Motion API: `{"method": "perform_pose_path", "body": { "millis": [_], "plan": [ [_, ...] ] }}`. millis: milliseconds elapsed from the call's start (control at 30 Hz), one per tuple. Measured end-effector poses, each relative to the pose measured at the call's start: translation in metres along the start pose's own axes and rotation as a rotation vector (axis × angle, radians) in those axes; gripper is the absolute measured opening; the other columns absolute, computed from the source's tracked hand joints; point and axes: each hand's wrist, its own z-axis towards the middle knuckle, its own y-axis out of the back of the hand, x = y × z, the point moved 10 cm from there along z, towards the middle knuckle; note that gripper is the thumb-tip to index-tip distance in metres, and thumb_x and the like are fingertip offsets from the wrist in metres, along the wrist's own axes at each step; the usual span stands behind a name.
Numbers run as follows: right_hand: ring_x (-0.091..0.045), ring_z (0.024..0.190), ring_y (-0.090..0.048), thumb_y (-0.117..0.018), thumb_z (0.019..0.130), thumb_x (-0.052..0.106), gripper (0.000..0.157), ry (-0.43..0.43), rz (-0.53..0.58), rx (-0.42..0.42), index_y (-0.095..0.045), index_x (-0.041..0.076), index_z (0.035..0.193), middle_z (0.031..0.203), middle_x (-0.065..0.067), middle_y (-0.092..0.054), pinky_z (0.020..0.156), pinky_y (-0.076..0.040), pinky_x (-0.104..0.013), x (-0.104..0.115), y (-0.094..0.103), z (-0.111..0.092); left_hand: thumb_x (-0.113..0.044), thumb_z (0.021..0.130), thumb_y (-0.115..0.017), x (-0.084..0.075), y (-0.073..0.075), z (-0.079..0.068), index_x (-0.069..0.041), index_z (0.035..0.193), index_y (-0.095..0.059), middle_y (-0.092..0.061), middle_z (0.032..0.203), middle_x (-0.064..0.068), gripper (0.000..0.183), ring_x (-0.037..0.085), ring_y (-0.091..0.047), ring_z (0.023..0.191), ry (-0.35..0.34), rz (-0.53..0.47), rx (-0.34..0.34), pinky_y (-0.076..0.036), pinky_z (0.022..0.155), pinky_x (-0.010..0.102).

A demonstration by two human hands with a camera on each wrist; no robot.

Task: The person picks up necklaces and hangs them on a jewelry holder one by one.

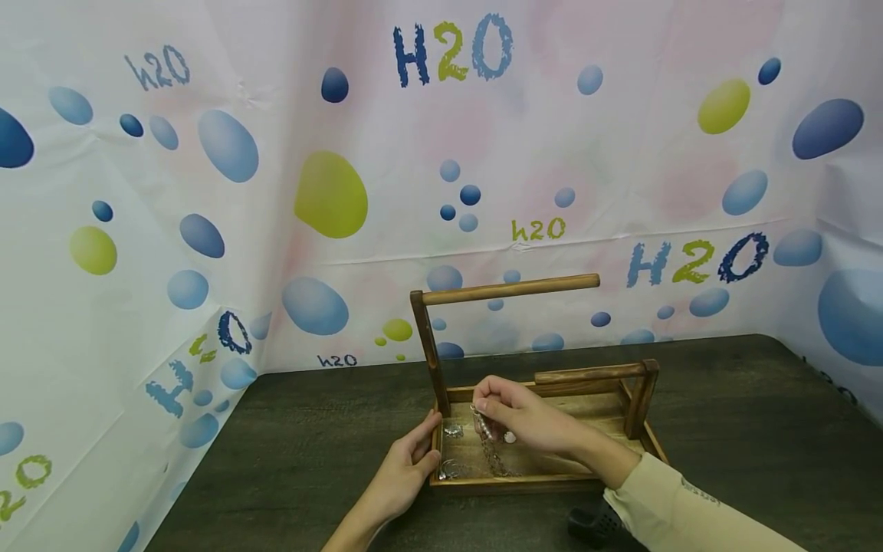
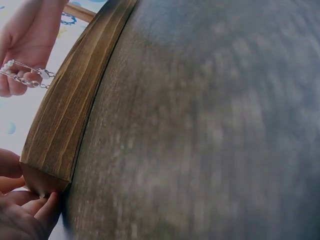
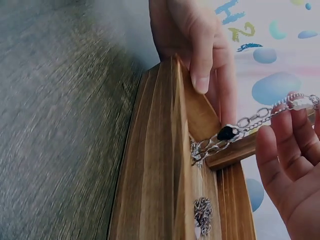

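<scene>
My right hand (image 1: 545, 422) is over a shallow wooden tray (image 1: 524, 484), pinching one end of a silver chain (image 1: 488, 441) between thumb and fingers. The chain hangs down toward the tray floor. In the right wrist view, the chain (image 3: 257, 120) shows mixed links, a dark stone and a pale bead near the fingertips. My left hand (image 1: 403, 468) rests against the tray's left end, its fingers extended along the outer side. The left wrist view shows its fingertips (image 2: 47, 207) touching the tray's corner. Small silver jewelry pieces (image 1: 451, 431) lie inside the tray's left part.
A tall post with a long wooden rod (image 1: 510, 290) rises at the tray's left end; a lower post and rod (image 1: 593, 373) stand at the right. A black object (image 1: 593, 527) lies near the right sleeve. Behind the dark tabletop (image 1: 310, 445) hangs a printed sheet (image 1: 414, 138).
</scene>
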Motion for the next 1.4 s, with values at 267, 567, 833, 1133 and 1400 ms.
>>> {"method": "perform_pose_path", "body": {
  "millis": [267,567,833,1133,1400],
  "plan": [
    [-0.021,0.074,-0.057,-0.041,0.111,0.022,0.024,0.022,0.067,-0.023,-0.051,0.001,0.111,0.089,-0.011,-0.059,0.062,-0.047,-0.029,0.010,-0.002,0.003,0.006,0.103,-0.043,0.001,0.000,0.000,0.010,0.155,-0.023,-0.006,0.162,0.029,0.055,0.042,-0.013,0.148,0.006,0.007,0.005,-0.032,0.113,0.034],
    [-0.021,0.083,-0.066,-0.039,0.111,0.021,0.029,0.043,0.144,-0.044,-0.045,-0.008,0.114,0.095,-0.015,-0.059,0.078,-0.058,-0.040,0.026,-0.005,0.007,0.004,0.104,-0.043,0.003,0.000,0.001,0.008,0.156,-0.023,-0.005,0.163,0.028,0.055,0.041,-0.013,0.148,0.026,0.006,0.006,-0.034,0.112,0.031],
    [-0.025,0.079,-0.064,-0.039,0.111,0.017,0.024,0.117,0.041,-0.080,-0.048,-0.006,0.110,0.092,-0.020,-0.060,0.074,-0.059,-0.042,0.045,-0.002,0.011,0.005,0.104,-0.043,0.003,0.000,0.001,0.010,0.155,-0.023,-0.005,0.162,0.030,0.055,0.042,-0.014,0.148,0.019,0.004,0.006,-0.034,0.112,0.031],
    [-0.024,0.082,-0.063,-0.040,0.111,0.015,0.019,0.145,-0.072,-0.108,-0.051,-0.001,0.109,0.094,-0.016,-0.063,0.076,-0.058,-0.039,0.065,0.001,0.014,0.006,0.103,-0.043,0.000,0.000,0.000,0.012,0.154,-0.023,-0.005,0.162,0.031,0.055,0.043,-0.015,0.147,-0.002,-0.004,0.008,-0.033,0.112,0.034],
    [-0.028,0.080,-0.062,-0.040,0.111,0.015,0.020,0.143,-0.129,-0.151,-0.051,-0.002,0.109,0.089,-0.014,-0.064,0.073,-0.056,-0.038,0.075,0.005,0.018,0.005,0.104,-0.043,0.002,0.000,-0.001,0.011,0.155,-0.021,-0.005,0.162,0.031,0.056,0.043,-0.014,0.147,0.007,-0.013,0.008,-0.035,0.112,0.032]
  ]
}}
